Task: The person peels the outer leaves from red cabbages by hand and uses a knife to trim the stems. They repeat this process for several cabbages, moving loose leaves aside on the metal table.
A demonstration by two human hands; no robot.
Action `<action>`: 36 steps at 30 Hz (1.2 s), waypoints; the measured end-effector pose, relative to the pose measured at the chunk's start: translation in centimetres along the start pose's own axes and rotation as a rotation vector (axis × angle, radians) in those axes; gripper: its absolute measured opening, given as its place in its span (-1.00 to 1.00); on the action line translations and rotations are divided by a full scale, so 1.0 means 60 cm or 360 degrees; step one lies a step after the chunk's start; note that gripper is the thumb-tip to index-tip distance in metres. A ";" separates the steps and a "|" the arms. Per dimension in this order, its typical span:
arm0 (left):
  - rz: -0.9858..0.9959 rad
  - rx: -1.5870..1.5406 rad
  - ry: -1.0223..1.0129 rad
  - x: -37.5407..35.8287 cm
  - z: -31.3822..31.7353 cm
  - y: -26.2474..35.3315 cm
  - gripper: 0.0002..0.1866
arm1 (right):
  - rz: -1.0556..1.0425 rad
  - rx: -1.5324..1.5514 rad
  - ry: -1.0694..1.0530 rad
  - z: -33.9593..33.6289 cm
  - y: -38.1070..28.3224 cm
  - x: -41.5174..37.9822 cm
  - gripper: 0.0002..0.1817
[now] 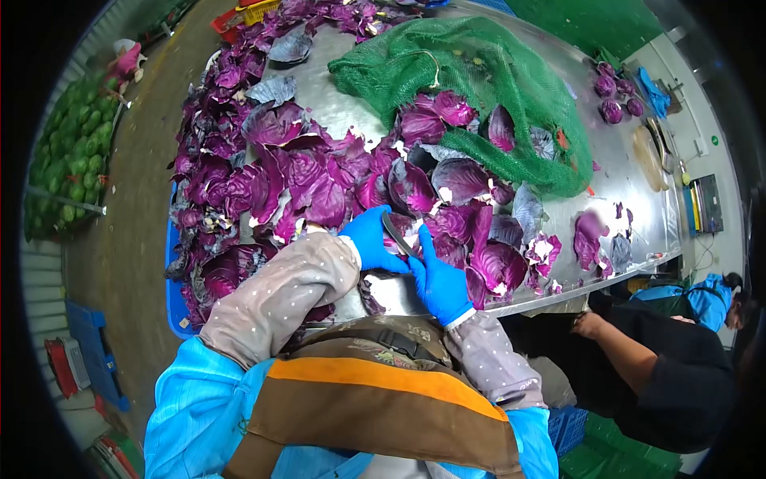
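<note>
My gloved left hand (pixel 369 241) is closed on a purple cabbage (pixel 405 227) with a pale cut part, near the table's front edge. From my gloved right hand (pixel 441 279) a short curved knife (pixel 396 235) slants up toward the left hand's fingers, its handle mostly hidden by the glove. Both hands are close together, their fingertips nearly meeting around the cabbage. Loose purple leaves (pixel 307 180) lie in a thick heap beyond and to the left. More leaves (pixel 499 263) sit just right of my right hand.
A green net (pixel 550 120) covers part of the metal table (pixel 630 184). Several small cabbages (pixel 611 110) sit at the back right. A blue crate (pixel 173 307) stands at the left. A person in black (pixel 678 375) is at the right; another in blue (pixel 706 303) is behind.
</note>
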State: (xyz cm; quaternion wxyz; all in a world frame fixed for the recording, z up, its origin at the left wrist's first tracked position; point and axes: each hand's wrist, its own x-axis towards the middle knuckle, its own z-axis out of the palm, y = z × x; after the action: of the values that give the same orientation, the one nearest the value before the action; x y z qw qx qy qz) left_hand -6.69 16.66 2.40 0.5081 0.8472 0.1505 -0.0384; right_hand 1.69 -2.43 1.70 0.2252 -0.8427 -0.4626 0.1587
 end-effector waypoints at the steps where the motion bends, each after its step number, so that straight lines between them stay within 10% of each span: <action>1: -0.0031 0.0062 -0.0002 0.003 0.000 -0.005 0.28 | 0.0022 -0.0001 -0.0017 -0.006 -0.005 0.003 -0.35; 6: -0.0098 0.0294 0.0100 0.002 0.020 -0.022 0.31 | 0.0170 0.0813 0.0700 0.067 0.027 0.064 -0.54; 11: -0.0060 0.0126 -0.0012 -0.002 0.001 -0.002 0.31 | 0.0292 0.0322 0.0045 -0.035 -0.016 0.060 -0.54; 18: 0.0129 0.0345 0.0158 -0.013 0.037 -0.026 0.36 | 0.0206 -0.0274 0.0136 0.021 0.059 0.153 -0.68; 26: 0.0114 -0.0172 0.0590 -0.087 0.054 -0.021 0.27 | 0.0291 0.0718 0.0643 0.065 0.083 0.104 -0.51; 30: 0.0153 -0.0087 0.0701 -0.094 0.059 -0.030 0.16 | 0.0172 0.0428 -0.0031 -0.012 0.026 -0.045 -0.69; 36: -0.0016 -0.0118 0.0706 -0.083 0.059 -0.036 0.14 | 0.0023 0.0444 -0.0050 -0.010 0.021 -0.101 -0.73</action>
State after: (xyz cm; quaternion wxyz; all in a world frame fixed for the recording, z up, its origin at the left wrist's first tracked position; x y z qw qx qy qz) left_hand -11.76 13.48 -0.06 0.4932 0.8149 0.2640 0.1519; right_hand -0.28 -8.30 1.90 0.3317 -0.8039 -0.4336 0.2361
